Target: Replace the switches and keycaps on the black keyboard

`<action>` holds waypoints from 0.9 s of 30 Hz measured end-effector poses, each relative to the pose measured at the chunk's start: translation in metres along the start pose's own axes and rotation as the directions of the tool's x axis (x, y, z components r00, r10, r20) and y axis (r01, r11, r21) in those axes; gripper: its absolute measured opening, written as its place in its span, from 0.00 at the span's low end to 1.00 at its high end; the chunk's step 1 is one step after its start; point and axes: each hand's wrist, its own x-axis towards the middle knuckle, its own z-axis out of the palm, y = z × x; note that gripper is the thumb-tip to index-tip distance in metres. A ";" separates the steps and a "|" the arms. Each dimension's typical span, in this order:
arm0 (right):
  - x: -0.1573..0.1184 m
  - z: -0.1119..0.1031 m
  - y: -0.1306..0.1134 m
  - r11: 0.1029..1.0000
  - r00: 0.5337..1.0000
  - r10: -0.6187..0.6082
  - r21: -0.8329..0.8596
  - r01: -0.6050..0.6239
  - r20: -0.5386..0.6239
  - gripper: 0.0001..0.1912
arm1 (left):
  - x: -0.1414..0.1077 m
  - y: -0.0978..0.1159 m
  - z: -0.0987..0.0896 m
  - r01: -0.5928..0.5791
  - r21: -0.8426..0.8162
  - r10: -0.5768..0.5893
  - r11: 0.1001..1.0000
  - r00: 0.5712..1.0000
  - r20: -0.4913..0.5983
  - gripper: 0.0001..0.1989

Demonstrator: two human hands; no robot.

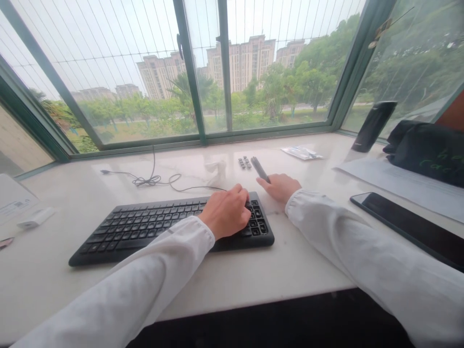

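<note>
"What's the left hand point(228, 211) doing?"

"It's bent over the number pad end of the keyboard point(145, 223), fingers curled close together. I can't tell whether they pinch anything, since the knuckles hide the tips."

"And the right hand point(282, 187)?"

"Closed around the near end of a dark stick point(259, 169), just beyond the keyboard's far right corner. The stick's other end points toward the window. It looks light and stiff, and that end gives a decent grip."

"How would the keyboard handle?"

"Stiff and fairly light for its length, I'd say. Steady it by the solid rim at the right end; the square sockets showing there look like the delicate part. Pressing on the keys would only make them sink."

"Where does it sit?"

"Flat on the desk point(239, 280), nearer the front edge than the window edge, and slightly askew."

"Those small bits past it?"

"Loose key caps point(245, 163), grouped just left of the stick. Tiny, hard and probably slippery, so take them by their sides with fingertips."

"Farther out?"

"The cable point(147, 180), thin and bendy, loops toward the window edge. A phone point(406, 224) lies toward the front right corner, smooth-faced, best held by its long sides."
</note>
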 end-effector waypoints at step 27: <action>-0.014 -0.016 -0.006 0.830 0.954 -0.288 0.475 0.293 -0.085 0.30 | -0.003 -0.017 0.003 0.006 -0.035 -0.009 0.999 0.994 -0.112 0.21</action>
